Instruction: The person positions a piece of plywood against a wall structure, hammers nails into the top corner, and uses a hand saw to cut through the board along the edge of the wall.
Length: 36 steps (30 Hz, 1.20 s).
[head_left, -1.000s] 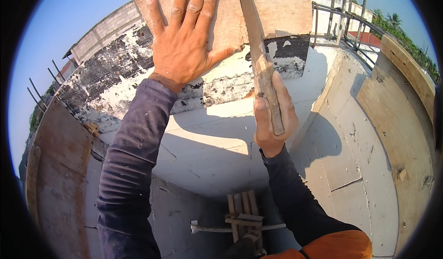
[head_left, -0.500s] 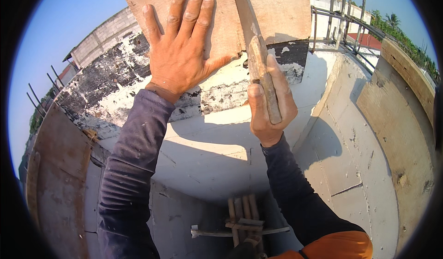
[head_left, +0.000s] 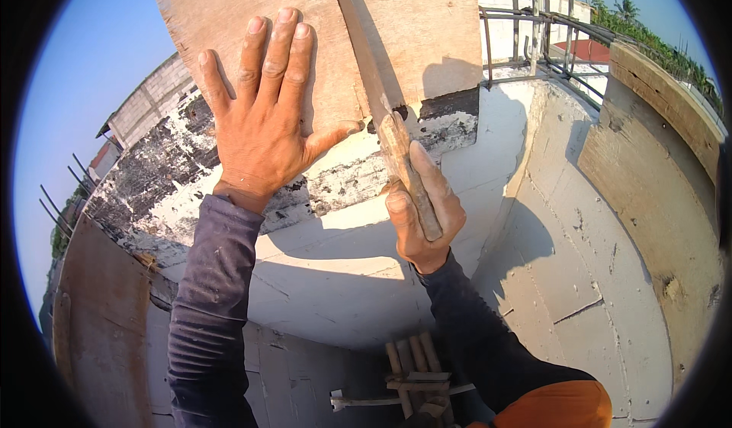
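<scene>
Palm down with its fingers spread, my left hand (head_left: 263, 111) presses on a sheet of plywood (head_left: 427, 31). The thumb lies along the near edge, close to a cut in the sheet. My right hand (head_left: 427, 214) is wrapped round the worn, straight wooden handle of a handsaw (head_left: 362, 43). The saw's long, narrow metal blade runs away from me through the plywood, just right of my left hand. Its far end runs out of the picture at the top. The sheet rests on top of a patchy white and black wall (head_left: 297, 172).
Upright and crossing steel bars (head_left: 534, 31) rise behind on the right. A wooden board (head_left: 663, 107) tops the right wall, and a brown panel (head_left: 103, 291) stands at left. Down in the shaded gap below me are several poles (head_left: 419, 352) with cross pieces.
My right hand has drawn the saw back toward me, so its handle sits farther from the plywood's edge. My left hand stays flat on the sheet. The whole view has shifted slightly.
</scene>
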Available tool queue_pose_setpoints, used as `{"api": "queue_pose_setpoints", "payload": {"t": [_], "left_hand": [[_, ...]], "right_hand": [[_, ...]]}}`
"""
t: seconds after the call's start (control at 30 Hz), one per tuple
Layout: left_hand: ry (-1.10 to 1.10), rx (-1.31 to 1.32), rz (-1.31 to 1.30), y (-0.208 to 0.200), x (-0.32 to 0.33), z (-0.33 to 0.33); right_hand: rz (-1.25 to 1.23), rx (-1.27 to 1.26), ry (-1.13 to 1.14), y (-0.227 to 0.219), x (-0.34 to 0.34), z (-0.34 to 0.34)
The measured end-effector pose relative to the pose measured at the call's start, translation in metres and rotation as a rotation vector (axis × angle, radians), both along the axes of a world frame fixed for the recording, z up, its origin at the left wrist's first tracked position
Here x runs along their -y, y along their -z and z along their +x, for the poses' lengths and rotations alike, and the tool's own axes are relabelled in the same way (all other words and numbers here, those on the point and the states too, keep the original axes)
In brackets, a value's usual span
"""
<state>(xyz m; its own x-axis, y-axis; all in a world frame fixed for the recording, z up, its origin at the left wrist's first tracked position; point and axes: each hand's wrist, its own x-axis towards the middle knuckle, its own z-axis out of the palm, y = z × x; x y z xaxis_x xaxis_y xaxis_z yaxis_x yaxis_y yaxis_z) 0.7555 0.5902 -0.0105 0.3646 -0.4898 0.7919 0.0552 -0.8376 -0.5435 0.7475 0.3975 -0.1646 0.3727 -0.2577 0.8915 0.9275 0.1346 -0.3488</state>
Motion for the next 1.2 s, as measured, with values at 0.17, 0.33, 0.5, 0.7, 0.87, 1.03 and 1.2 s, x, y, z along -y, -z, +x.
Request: {"api": "queue_pose_setpoints", "payload": {"t": [0.17, 0.33, 0.5, 0.7, 0.87, 1.03, 1.2], "left_hand": [[-0.031, -0.016, 0.082, 0.000, -0.002, -0.009], [-0.016, 0.018, -0.072, 0.010, 0.014, 0.002], [-0.029, 0.034, -0.066, 0.013, 0.011, -0.001], [-0.033, 0.011, 0.002, 0.009, 0.015, -0.001], [-0.037, 0.033, -0.009, 0.011, 0.014, -0.001], [-0.013, 0.004, 0.064, 0.012, 0.014, 0.000], [-0.007, 0.020, 0.025, 0.010, 0.013, 0.001]], "right_hand": [[0.044, -0.084, -0.010, 0.014, -0.018, -0.011], [-0.022, 0.092, 0.217, -0.019, -0.002, -0.001], [-0.106, 0.091, 0.106, -0.010, 0.019, 0.006], [-0.023, 0.013, 0.069, 0.011, 0.010, 0.006], [-0.071, 0.073, 0.100, 0.007, 0.014, 0.009], [0.000, -0.019, -0.062, 0.029, 0.009, 0.007], [0.046, 0.184, 0.197, -0.002, -0.008, 0.016]]}}
